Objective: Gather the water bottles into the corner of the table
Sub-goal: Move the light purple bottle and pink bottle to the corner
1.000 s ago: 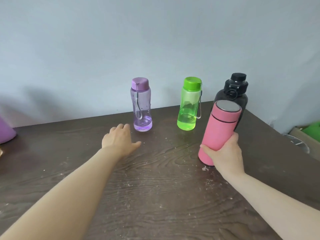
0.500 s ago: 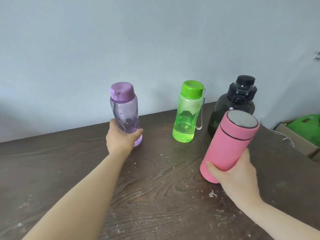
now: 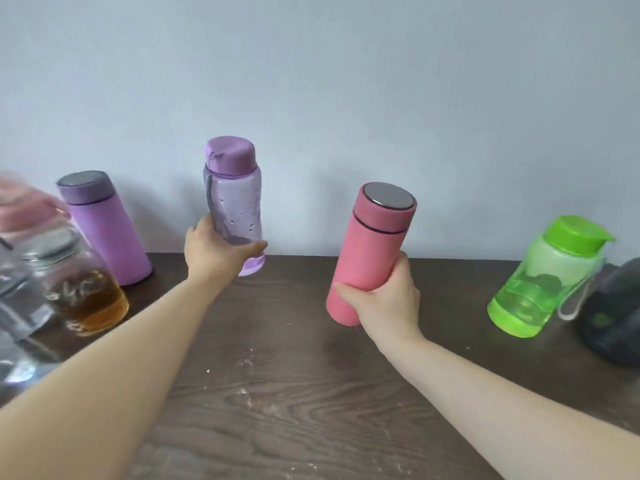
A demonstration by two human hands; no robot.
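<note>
My left hand [image 3: 216,256] grips the clear purple bottle [image 3: 235,199] near its base and holds it above the dark wooden table [image 3: 294,393], by the back wall. My right hand [image 3: 388,301] is wrapped around the lower part of the pink flask [image 3: 375,244], which is lifted and tilted slightly. A purple flask [image 3: 104,230] stands at the back left. At the right stands the green bottle [image 3: 543,278], with the black bottle [image 3: 613,313] partly cut off beside it at the frame edge.
At the far left, blurred, stand a glass jar with amber liquid [image 3: 83,292], a pink-lidded container [image 3: 24,209] and other clear vessels [image 3: 14,327]. A pale wall runs along the table's back edge.
Both hands have lifted their bottles and carried them leftward. The view has swung left, bringing the purple flask and the jars into sight.
</note>
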